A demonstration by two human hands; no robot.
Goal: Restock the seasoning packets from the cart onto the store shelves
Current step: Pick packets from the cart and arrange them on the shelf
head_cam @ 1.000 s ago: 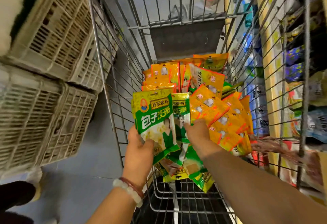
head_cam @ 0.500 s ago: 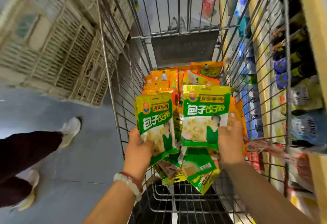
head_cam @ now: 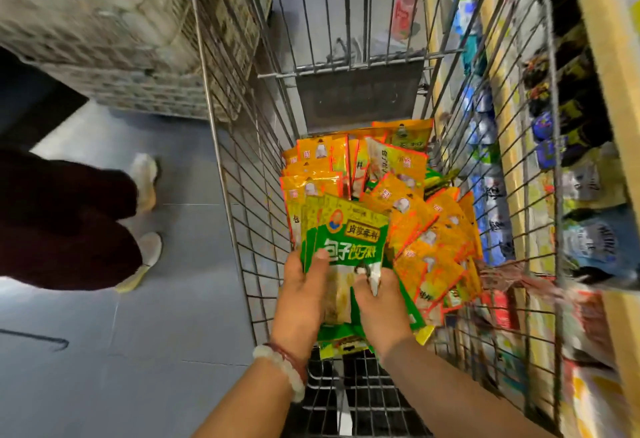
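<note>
While both hands grip one stack of green seasoning packets [head_cam: 346, 247] above the wire cart [head_cam: 242, 167], left hand [head_cam: 303, 295] closed on its left edge and right hand [head_cam: 382, 302] closed on its lower right, orange packets [head_cam: 408, 202] fill the basket just beyond. Blurred pale crates [head_cam: 104, 39] stand far left; stocked store shelves [head_cam: 581, 160] run along the right. A bystander's legs [head_cam: 65, 216] stand left on the grey tiled floor [head_cam: 138, 351].

Shelf goods [head_cam: 585, 174] blurred thru cart wire [head_cam: 242, 167]; green packets' [head_cam: 349, 240] lower halves hidden behind both hands' fingers [head_cam: 320, 257].
</note>
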